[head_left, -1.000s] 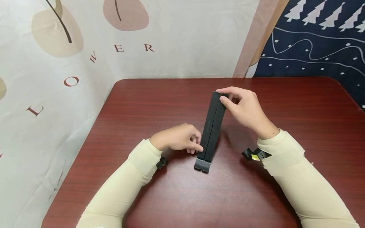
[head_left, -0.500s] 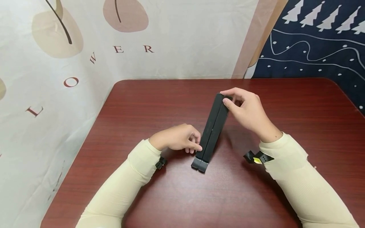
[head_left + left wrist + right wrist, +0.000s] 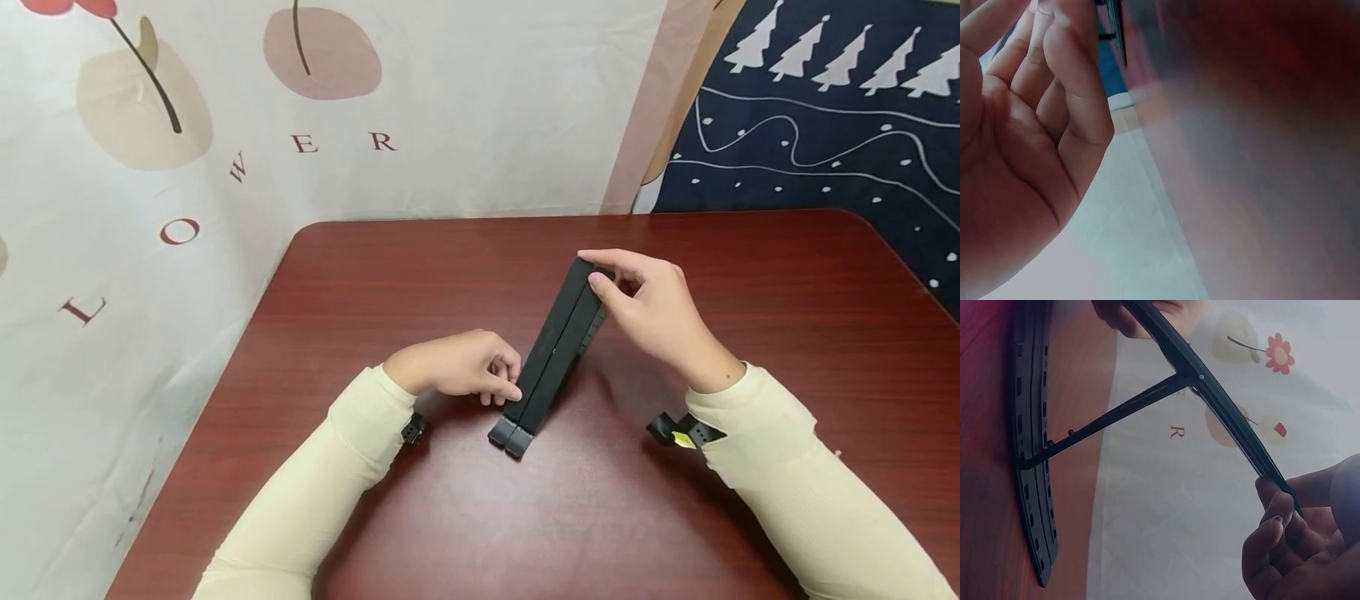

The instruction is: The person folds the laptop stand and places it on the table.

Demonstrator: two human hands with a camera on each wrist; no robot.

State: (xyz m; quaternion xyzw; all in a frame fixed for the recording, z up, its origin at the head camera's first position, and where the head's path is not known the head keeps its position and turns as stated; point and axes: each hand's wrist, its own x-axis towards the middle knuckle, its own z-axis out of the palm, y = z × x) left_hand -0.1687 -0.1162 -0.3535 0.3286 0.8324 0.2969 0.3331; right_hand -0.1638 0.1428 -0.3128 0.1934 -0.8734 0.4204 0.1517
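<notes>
A black folding laptop stand [image 3: 557, 340] is propped at a slant over the table, its two long bars side by side. My right hand [image 3: 654, 315] pinches the raised far end between thumb and fingers. Low on the stand's left edge, the thumb and curled fingers of my left hand [image 3: 474, 367] grip it near the grey hooked feet [image 3: 512, 437]. In the right wrist view a strut [image 3: 1116, 414] runs from the upper bar [image 3: 1232, 425] to the slotted base [image 3: 1034, 487]. The left wrist view shows mostly the palm of the left hand [image 3: 1022, 150], with the stand's dark edge above.
The reddish-brown wooden table [image 3: 405, 283] spreads out around the stand. Behind it hang a pale printed cloth [image 3: 480, 108] and a dark blue cloth [image 3: 825, 142] with white trees. A black strap device [image 3: 686, 429] is on the right wrist.
The stand has turned clockwise, its far end shifting right with my right hand and its hooked feet left. One slotted side now shows. My left hand has shifted slightly left, still gripping the edge.
</notes>
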